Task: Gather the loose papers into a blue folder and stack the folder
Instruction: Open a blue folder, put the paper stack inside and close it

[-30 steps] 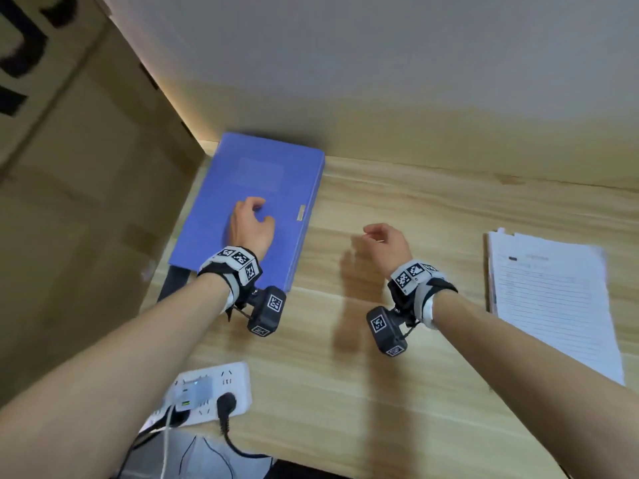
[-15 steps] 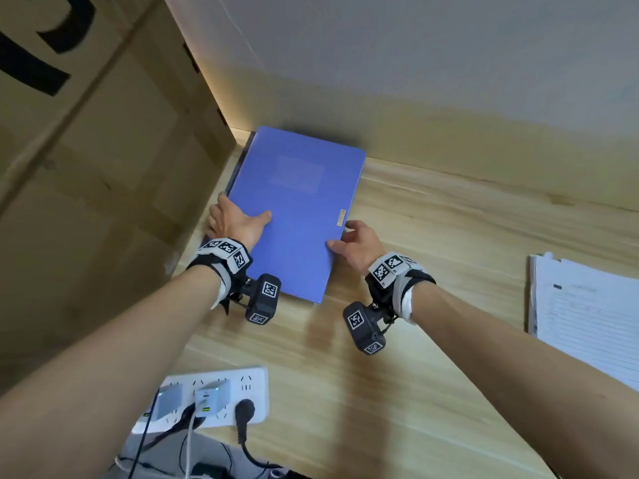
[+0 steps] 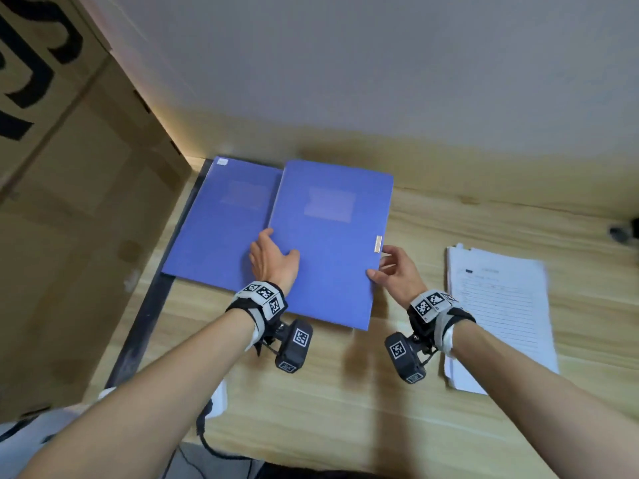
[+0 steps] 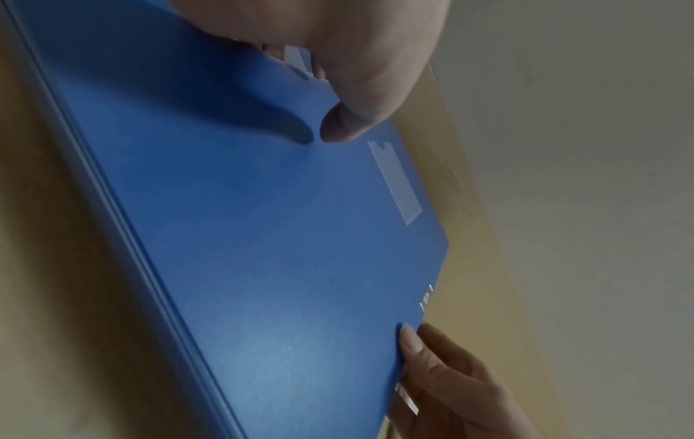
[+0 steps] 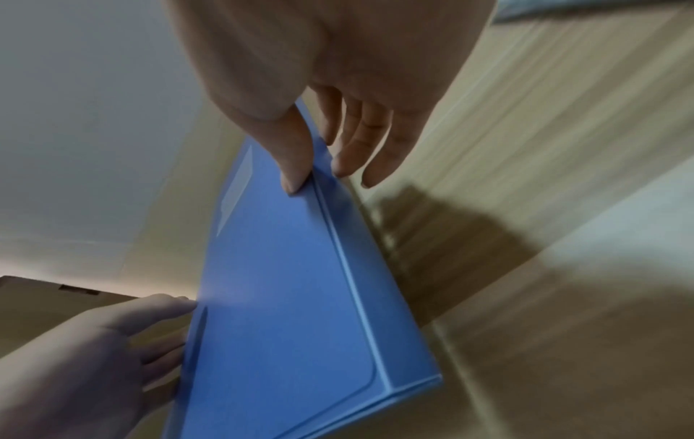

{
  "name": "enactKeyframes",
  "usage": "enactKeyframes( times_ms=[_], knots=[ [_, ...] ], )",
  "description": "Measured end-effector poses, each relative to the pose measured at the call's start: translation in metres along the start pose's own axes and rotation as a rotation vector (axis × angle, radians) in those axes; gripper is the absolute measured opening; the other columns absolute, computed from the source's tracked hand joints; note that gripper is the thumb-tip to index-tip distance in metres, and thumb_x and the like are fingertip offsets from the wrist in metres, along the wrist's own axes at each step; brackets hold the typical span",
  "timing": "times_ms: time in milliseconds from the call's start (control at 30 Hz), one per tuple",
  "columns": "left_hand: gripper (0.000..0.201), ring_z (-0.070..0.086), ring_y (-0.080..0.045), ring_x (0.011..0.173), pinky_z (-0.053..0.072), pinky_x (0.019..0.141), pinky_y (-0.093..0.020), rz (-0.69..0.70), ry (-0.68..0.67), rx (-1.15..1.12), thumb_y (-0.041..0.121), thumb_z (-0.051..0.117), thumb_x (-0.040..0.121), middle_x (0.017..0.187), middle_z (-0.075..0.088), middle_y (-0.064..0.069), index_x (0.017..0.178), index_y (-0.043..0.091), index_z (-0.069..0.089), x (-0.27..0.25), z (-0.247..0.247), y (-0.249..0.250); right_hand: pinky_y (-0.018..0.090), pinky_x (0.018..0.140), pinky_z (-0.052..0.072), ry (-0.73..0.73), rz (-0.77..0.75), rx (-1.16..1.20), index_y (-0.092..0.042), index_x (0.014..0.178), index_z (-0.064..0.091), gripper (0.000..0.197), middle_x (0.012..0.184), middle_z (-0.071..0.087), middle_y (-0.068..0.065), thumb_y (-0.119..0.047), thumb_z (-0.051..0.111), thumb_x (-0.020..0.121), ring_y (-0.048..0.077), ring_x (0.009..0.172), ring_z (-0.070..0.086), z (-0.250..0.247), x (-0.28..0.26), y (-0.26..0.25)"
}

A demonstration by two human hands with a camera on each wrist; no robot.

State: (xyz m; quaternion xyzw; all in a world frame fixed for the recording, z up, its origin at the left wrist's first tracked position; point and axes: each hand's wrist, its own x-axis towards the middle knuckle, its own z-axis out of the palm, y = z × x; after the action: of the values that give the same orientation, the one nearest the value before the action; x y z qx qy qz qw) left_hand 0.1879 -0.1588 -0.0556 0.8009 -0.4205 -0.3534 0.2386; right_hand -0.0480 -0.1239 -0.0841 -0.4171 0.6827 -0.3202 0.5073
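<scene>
Both hands hold a blue folder (image 3: 328, 254) just above the wooden desk (image 3: 311, 392). My left hand (image 3: 273, 261) grips its left edge, thumb on the cover and fingers underneath. My right hand (image 3: 390, 271) pinches the right edge just below the metal clasp, thumb on top. The same folder (image 4: 263, 252) fills the left wrist view, and in the right wrist view the folder (image 5: 285, 297) hangs clear of the desk. A second blue folder (image 3: 221, 229) lies flat at the left, partly under the held one. A stack of loose papers (image 3: 501, 305) lies at the right.
A large cardboard box (image 3: 69, 202) walls off the left side. A white power strip (image 3: 218, 399) with a black cable peeks out under my left forearm. A small dark object (image 3: 622, 233) sits at the far right edge. The wall (image 3: 345, 81) runs close behind the folders.
Both hands took the top folder by its side edges and shifted it right, uncovering a second blue folder beneath it. The view has swung right, showing more of the papers.
</scene>
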Motion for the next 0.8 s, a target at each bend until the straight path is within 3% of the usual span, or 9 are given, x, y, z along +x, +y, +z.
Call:
enactKeyframes(
  times_ms=[133, 267, 367, 500, 567, 667, 733, 800],
  knots=[
    [0.064, 0.035, -0.032, 0.137, 0.031, 0.113, -0.046, 0.009, -0.098, 0.017, 0.02, 0.062, 0.082, 0.144, 0.041, -0.013, 0.141, 0.016, 0.038, -0.045, 0.032, 0.012, 0.019, 0.066, 0.046, 0.021, 0.035, -0.073, -0.01, 0.128, 0.048, 0.052, 0.091, 0.052, 0.002, -0.002, 0.071, 0.082, 0.012, 0.071, 0.052, -0.051, -0.025, 0.018],
    [0.061, 0.028, -0.029, 0.14, 0.027, 0.111, -0.04, -0.02, -0.177, 0.056, 0.018, 0.061, 0.086, 0.149, 0.033, -0.011, 0.142, 0.014, 0.036, -0.081, 0.058, 0.014, 0.024, 0.065, 0.05, -0.032, 0.094, -0.123, -0.009, 0.131, 0.048, 0.054, 0.1, 0.057, 0.011, -0.001, 0.07, 0.082, 0.019, 0.076, 0.058, -0.085, -0.042, 0.04],
    [0.061, 0.031, -0.031, 0.14, 0.03, 0.109, -0.04, -0.057, -0.233, 0.147, 0.021, 0.059, 0.089, 0.15, 0.031, -0.013, 0.145, 0.012, 0.035, -0.101, 0.073, 0.004, 0.032, 0.074, 0.051, -0.104, 0.133, -0.153, -0.008, 0.129, 0.051, 0.052, 0.092, 0.063, 0.005, 0.001, 0.07, 0.081, 0.022, 0.082, 0.063, -0.097, -0.057, 0.054],
    [0.068, 0.031, -0.035, 0.141, 0.032, 0.11, -0.041, -0.069, -0.325, 0.317, 0.026, 0.055, 0.091, 0.154, 0.026, -0.016, 0.151, 0.011, 0.026, -0.114, 0.085, -0.008, 0.03, 0.085, 0.047, -0.172, 0.212, -0.141, -0.005, 0.126, 0.055, 0.049, 0.096, 0.067, 0.002, 0.004, 0.07, 0.08, 0.021, 0.091, 0.063, -0.103, -0.068, 0.071],
    [0.074, 0.02, -0.036, 0.147, 0.026, 0.115, -0.041, -0.037, -0.389, 0.471, 0.031, 0.052, 0.092, 0.16, 0.011, -0.018, 0.155, 0.013, 0.017, -0.12, 0.089, -0.009, 0.032, 0.091, 0.048, -0.168, 0.228, -0.101, -0.006, 0.12, 0.061, 0.04, 0.102, 0.069, 0.006, 0.002, 0.068, 0.081, 0.021, 0.092, 0.064, -0.106, -0.072, 0.076],
    [0.075, -0.011, -0.029, 0.152, 0.012, 0.119, -0.049, 0.05, -0.496, 0.69, 0.034, 0.048, 0.094, 0.163, -0.017, -0.015, 0.156, 0.014, 0.011, -0.13, 0.098, 0.003, 0.032, 0.088, 0.05, -0.081, 0.211, -0.058, -0.005, 0.114, 0.065, 0.031, 0.098, 0.067, 0.007, 0.001, 0.065, 0.083, 0.02, 0.089, 0.062, -0.118, -0.075, 0.079],
    [0.076, -0.013, -0.025, 0.152, 0.014, 0.118, -0.056, 0.14, -0.617, 0.795, 0.038, 0.047, 0.092, 0.164, -0.019, -0.008, 0.156, 0.016, 0.012, -0.14, 0.11, 0.018, 0.034, 0.089, 0.053, -0.008, 0.184, -0.01, -0.004, 0.113, 0.067, 0.028, 0.101, 0.067, 0.009, -0.004, 0.065, 0.085, 0.019, 0.089, 0.062, -0.128, -0.075, 0.081],
    [0.081, -0.003, -0.027, 0.153, 0.018, 0.117, -0.056, 0.216, -0.717, 0.853, 0.043, 0.048, 0.091, 0.165, -0.013, -0.008, 0.156, 0.014, 0.009, -0.155, 0.128, 0.032, 0.033, 0.084, 0.054, 0.03, 0.14, 0.014, -0.006, 0.107, 0.07, 0.022, 0.097, 0.068, 0.007, -0.011, 0.067, 0.086, 0.018, 0.084, 0.063, -0.137, -0.076, 0.081]
  ],
)
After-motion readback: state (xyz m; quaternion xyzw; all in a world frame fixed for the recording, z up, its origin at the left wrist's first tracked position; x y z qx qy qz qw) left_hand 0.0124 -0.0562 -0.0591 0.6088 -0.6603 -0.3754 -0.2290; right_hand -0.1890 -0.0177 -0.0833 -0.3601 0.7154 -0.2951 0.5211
